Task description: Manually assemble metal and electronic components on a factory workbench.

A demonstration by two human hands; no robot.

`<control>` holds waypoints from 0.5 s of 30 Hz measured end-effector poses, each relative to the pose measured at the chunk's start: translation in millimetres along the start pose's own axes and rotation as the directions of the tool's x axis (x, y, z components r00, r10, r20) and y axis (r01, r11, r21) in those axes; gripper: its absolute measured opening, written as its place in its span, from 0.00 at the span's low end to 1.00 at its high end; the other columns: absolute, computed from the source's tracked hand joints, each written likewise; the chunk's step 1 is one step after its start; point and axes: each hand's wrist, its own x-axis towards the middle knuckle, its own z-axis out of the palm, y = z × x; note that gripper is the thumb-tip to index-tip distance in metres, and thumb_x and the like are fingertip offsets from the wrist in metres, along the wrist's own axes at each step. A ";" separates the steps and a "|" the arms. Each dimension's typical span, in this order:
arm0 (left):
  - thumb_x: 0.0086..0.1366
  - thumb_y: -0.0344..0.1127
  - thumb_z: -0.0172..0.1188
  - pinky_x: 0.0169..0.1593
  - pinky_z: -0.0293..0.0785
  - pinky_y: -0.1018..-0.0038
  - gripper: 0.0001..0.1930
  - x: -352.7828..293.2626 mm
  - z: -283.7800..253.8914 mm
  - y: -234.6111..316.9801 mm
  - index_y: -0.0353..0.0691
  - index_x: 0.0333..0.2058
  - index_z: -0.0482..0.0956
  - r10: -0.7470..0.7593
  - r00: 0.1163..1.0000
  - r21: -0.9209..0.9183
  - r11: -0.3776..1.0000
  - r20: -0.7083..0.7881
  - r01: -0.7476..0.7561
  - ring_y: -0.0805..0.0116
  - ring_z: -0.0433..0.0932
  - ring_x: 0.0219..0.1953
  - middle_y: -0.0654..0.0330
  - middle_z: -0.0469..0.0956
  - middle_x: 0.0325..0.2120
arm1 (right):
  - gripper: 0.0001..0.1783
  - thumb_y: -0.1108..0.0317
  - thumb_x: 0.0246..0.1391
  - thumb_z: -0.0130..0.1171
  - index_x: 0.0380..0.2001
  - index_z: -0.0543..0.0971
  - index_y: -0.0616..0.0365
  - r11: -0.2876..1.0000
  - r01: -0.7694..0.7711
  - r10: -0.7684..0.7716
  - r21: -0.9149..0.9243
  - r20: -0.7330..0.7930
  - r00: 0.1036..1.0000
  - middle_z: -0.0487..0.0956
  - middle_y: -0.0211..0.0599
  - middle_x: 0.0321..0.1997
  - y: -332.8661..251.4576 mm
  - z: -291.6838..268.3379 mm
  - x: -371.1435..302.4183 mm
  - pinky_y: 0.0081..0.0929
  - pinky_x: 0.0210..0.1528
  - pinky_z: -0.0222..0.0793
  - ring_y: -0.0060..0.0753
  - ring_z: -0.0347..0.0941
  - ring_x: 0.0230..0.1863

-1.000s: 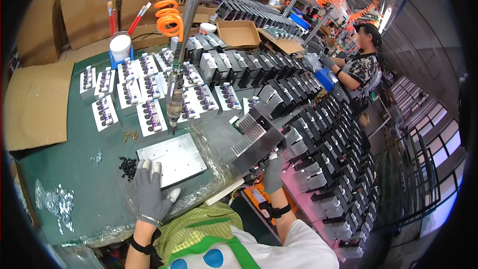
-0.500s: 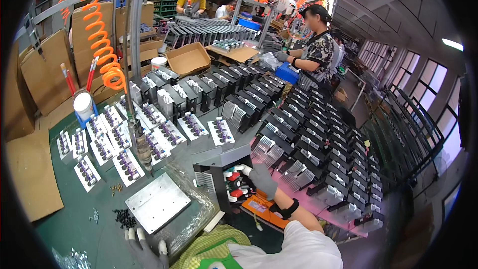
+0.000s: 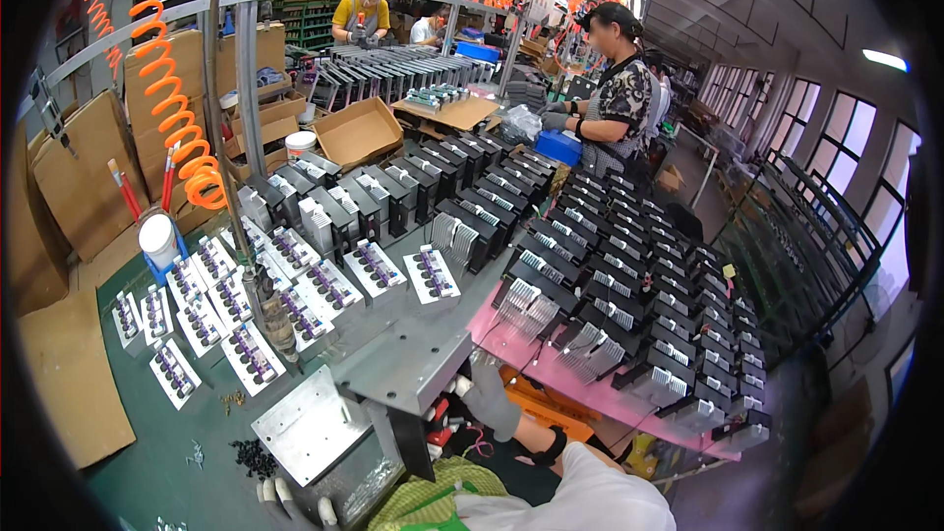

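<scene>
A grey and black metal housing is tilted above the near edge of the bench, its flat plate with holes facing up. My right hand, in a grey glove with pale fingertips, grips its right side; part of the grip is hidden inside. Red connectors and wires show beneath the plate. My left hand, also gloved, is low at the bench's near edge, fingers apart and holding nothing. Beside it lies a flat silver plate with small holes, partly overlapped by the housing, and a pile of black screws.
White boards with purple parts cover the left of the green bench. A hanging air screwdriver stands among them. Rows of black finned units fill the right, on pink sheeting. A co-worker stands beyond by a blue bin.
The housing has turned and tipped toward me, so its flat plate now faces up and its inside is mostly hidden. My right hand has moved lower and left with it. My left hand stays low.
</scene>
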 end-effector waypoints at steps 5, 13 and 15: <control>0.60 0.48 0.58 0.58 0.59 0.51 0.31 1.5 0.5 0.8 0.31 0.55 0.64 0.003 1.000 0.028 1.000 -0.004 -0.003 0.37 0.63 0.55 0.36 0.63 0.53 | 0.23 0.49 0.59 0.46 0.38 0.73 0.61 0.962 -0.131 0.067 0.239 0.256 0.964 0.74 0.49 0.32 -38.1 -9.6 1.1 0.41 0.37 0.64 0.55 0.70 0.33; 0.61 0.48 0.58 0.57 0.60 0.51 0.31 1.0 2.3 -0.4 0.31 0.55 0.65 0.002 1.000 0.021 1.000 0.007 -0.002 0.37 0.64 0.53 0.36 0.63 0.52 | 0.16 0.65 0.52 0.49 0.42 0.76 0.62 0.938 -0.302 0.237 0.168 0.320 0.917 0.76 0.57 0.37 -24.4 -15.7 0.6 0.44 0.41 0.66 0.62 0.71 0.39; 0.61 0.48 0.57 0.57 0.60 0.51 0.31 0.5 2.7 -0.2 0.31 0.55 0.65 -0.005 1.000 0.013 1.000 0.010 0.005 0.37 0.64 0.54 0.36 0.63 0.52 | 0.17 0.65 0.53 0.49 0.43 0.75 0.62 0.985 -0.170 0.168 0.022 0.080 0.983 0.76 0.57 0.37 -5.1 -10.6 -3.0 0.45 0.41 0.66 0.62 0.70 0.39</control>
